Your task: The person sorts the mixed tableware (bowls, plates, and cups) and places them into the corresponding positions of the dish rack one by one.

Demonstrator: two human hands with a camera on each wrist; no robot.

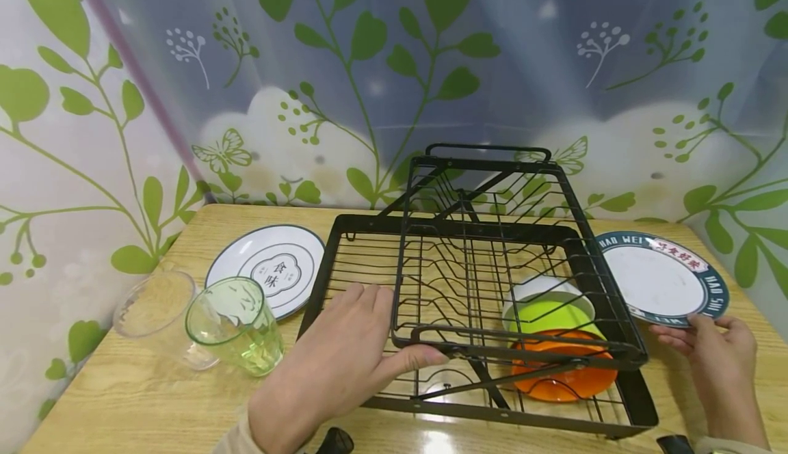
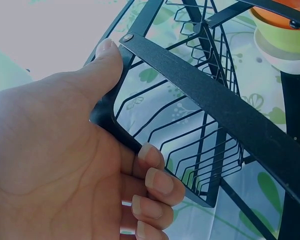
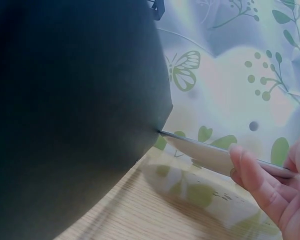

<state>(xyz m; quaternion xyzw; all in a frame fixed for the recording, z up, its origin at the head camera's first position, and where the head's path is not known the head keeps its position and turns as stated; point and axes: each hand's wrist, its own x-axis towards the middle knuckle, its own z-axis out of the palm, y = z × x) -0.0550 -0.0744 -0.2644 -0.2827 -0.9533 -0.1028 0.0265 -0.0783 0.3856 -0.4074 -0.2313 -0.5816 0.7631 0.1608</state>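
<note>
My left hand (image 1: 329, 355) grips the front left corner of the upper tier (image 1: 523, 351) of a black two-tier dish rack. In the left wrist view its thumb lies over the frame and the fingers curl beneath. My right hand (image 1: 720, 362) pinches the near rim of a white plate (image 1: 652, 283) with a dark green lettered border, right of the rack. Seen edge-on in the right wrist view, the plate (image 3: 205, 152) stands slightly above the wooden table. An orange bowl (image 1: 560, 387), a lime green bowl (image 1: 550, 314) and a white bowl (image 1: 542, 286) sit together at the lower tier's right.
Left of the rack lies a white plate (image 1: 301, 252) with a blue rim. In front of it stand a green glass (image 1: 265, 351) and a clear glass (image 1: 156, 310). The rack's lower tray (image 1: 505, 415) reaches near the table's front. A leaf-patterned curtain (image 1: 369, 98) hangs behind.
</note>
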